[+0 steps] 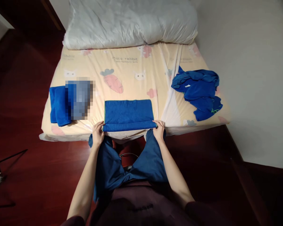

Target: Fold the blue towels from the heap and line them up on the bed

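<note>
A blue towel [129, 111] with green edging lies spread on the bed before me, its near edge turned over in a narrow strip. My left hand [98, 132] pinches the left end of that strip. At the opposite end, my right hand [158, 128] has its fingers closed on the right corner. Both hands are at the front edge of the bed, just above my knees.
A rumpled heap of blue cloths [198, 91] lies on the right of the rabbit-print bedsheet [85, 67]. Folded blue cloth [58, 105] sits at the left, beside a pixelated patch. A white quilt [132, 23] covers the far end; a wall [245, 78] stands right.
</note>
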The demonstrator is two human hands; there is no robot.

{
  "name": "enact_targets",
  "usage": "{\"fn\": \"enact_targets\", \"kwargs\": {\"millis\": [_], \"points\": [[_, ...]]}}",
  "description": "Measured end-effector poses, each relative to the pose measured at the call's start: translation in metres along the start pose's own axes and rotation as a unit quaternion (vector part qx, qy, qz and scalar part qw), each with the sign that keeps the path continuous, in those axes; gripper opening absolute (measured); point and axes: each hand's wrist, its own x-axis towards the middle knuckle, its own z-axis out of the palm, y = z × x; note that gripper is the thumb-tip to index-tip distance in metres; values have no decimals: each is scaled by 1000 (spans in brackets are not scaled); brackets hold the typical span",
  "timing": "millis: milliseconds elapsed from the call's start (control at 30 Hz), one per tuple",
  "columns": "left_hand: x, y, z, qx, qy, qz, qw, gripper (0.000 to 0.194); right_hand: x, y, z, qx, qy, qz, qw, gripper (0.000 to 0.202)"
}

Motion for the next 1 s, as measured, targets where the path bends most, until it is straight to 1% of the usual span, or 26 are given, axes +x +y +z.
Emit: {"fn": "enact_targets", "kwargs": {"millis": [333,400,467,533,700,1000], "points": [[3,7,-3,-12,-1,-18,1000,27,1,4,2,0,5,1,1000,47],[3,9,-3,-15,5,-37,999,26,1,5,3,-1,6,8,1000,38],[2,11,-4,-21,19,-60,998,26,2,7,4,-3,11,16,1000,25],[2,13,-5,-24,38,-83,996,26,2,8,4,-10,13,21,1000,17],[2,15,-6,-35,86,-112,989,28,2,8,6,-9,24,23,999,28],[5,11,-3,-37,110,-121,986,29,3,3,7,-5,38,31,999,31]]}}
